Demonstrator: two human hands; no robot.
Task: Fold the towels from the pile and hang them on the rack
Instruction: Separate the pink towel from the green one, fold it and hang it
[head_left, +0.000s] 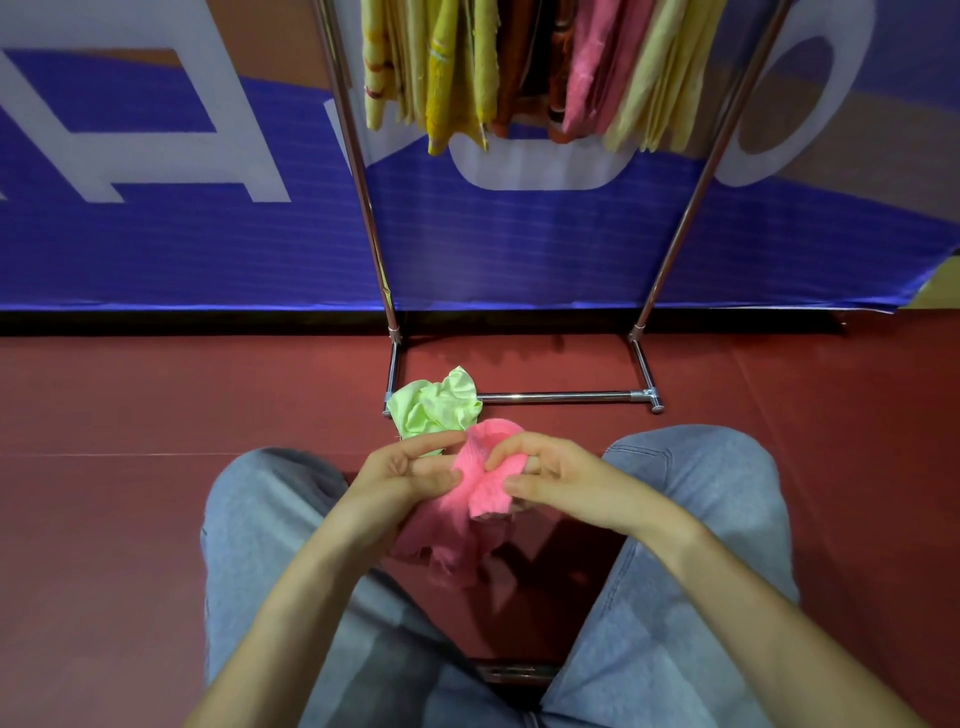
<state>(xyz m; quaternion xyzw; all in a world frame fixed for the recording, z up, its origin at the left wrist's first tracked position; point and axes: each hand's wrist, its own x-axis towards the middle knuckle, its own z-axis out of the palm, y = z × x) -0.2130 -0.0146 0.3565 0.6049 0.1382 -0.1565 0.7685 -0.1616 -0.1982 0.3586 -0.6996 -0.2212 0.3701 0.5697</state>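
Note:
A crumpled pink towel (480, 488) hangs between my knees, held up off the red floor. My left hand (402, 475) grips its left side with fingers curled into the cloth. My right hand (540, 475) pinches its upper right part between thumb and fingers. A crumpled light green towel (434, 405) lies on the floor just beyond my hands, against the rack's base bar. The chrome rack (363, 197) stands in front of me, with several folded yellow, orange and pink towels (519, 67) hanging from its top.
My legs in blue jeans (691, 519) spread to either side on the red floor (156, 415). A blue and white banner (519, 239) covers the wall behind the rack. The rack's base bar (561, 397) runs across the floor ahead.

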